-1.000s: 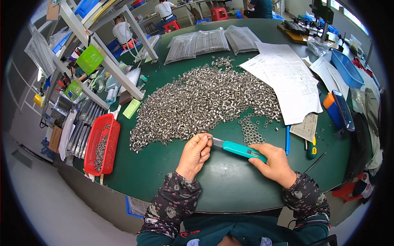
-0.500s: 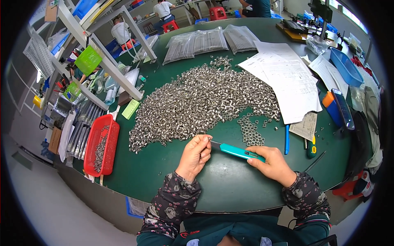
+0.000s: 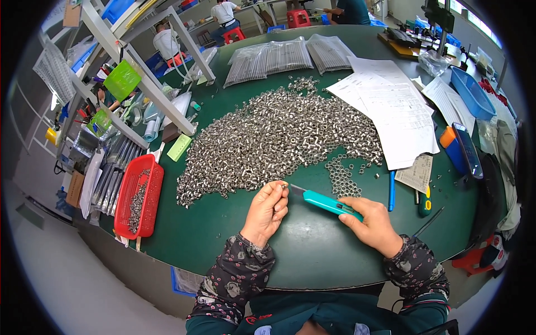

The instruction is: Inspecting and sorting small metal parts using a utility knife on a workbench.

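My right hand (image 3: 373, 223) grips a teal utility knife (image 3: 329, 204) with its blade out, pointing left. At the tip of that blade, my left hand (image 3: 266, 211) pinches a small metal ring (image 3: 284, 186) between thumb and forefinger; the fingers partly cover it. Beyond both hands spreads a large heap of small silvery metal rings (image 3: 268, 139) on the green table (image 3: 312, 251). A patch of rings (image 3: 342, 177) lies in a single layer on the heap's near right side.
At the left stands a red basket (image 3: 149, 195) with more metal pieces. Papers (image 3: 391, 117), a blue pen (image 3: 391, 190), a screwdriver (image 3: 425, 204) and a phone (image 3: 468, 151) lie on the right. Bagged metal tubes (image 3: 271, 58) rest at the back. People sit farther off.
The knife has shifted slightly right, its blade tip drawing a little away from my left fingers. My left hand keeps its pinch. The whole view has shifted slightly.
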`<action>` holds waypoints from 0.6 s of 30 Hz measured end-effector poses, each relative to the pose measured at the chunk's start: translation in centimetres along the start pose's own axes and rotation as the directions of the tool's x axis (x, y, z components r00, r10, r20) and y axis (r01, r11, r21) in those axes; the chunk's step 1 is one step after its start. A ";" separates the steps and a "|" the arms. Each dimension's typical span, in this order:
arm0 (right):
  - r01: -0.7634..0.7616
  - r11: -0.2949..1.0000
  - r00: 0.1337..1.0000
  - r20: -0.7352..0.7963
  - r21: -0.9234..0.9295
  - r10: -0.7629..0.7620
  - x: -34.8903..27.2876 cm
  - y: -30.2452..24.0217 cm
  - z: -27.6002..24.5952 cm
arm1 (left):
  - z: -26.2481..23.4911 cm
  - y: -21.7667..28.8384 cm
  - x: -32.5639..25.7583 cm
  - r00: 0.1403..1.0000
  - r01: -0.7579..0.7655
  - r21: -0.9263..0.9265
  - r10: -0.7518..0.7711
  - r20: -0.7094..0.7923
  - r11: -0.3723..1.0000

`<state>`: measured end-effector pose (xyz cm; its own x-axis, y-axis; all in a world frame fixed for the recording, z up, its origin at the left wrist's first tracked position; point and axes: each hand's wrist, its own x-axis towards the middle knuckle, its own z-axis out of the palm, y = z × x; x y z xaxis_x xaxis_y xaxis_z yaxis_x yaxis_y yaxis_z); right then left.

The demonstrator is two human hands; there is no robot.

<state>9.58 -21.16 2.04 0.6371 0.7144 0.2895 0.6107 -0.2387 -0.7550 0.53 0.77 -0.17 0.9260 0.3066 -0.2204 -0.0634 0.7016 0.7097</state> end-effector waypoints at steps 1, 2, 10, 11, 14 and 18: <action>-0.001 1.000 1.000 -0.001 -0.001 0.001 0.0 0.0 -0.1 | 0.0 -0.1 0.0 1.000 -0.004 0.005 0.004 0.000 1.000; -0.035 0.999 0.999 0.041 0.028 0.034 0.0 -0.1 -0.2 | 0.0 -0.1 0.0 1.000 -0.003 0.005 0.003 0.001 1.000; -0.189 0.961 0.967 0.205 0.199 0.148 0.4 -0.4 -0.3 | -0.2 -0.5 0.0 0.998 -0.046 0.009 0.046 0.039 0.999; -0.217 0.952 0.960 0.226 0.216 0.167 0.4 -0.4 -0.3 | -0.2 -0.5 0.1 0.998 -0.045 0.009 0.045 0.040 0.999; -0.228 0.939 0.960 0.221 0.257 0.172 0.2 0.0 0.0 | 0.0 -0.7 0.1 0.996 -0.056 -0.006 0.056 0.065 0.998; -0.322 0.886 0.931 0.284 0.335 0.231 0.0 0.4 0.2 | 0.1 -1.0 0.0 0.992 -0.091 -0.007 0.091 0.087 0.996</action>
<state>9.75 -21.11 1.59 0.6004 0.7965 -0.0717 0.1788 -0.2211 -0.9587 0.65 0.06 -0.84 0.9452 0.3123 -0.0958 -0.1499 0.6752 0.7222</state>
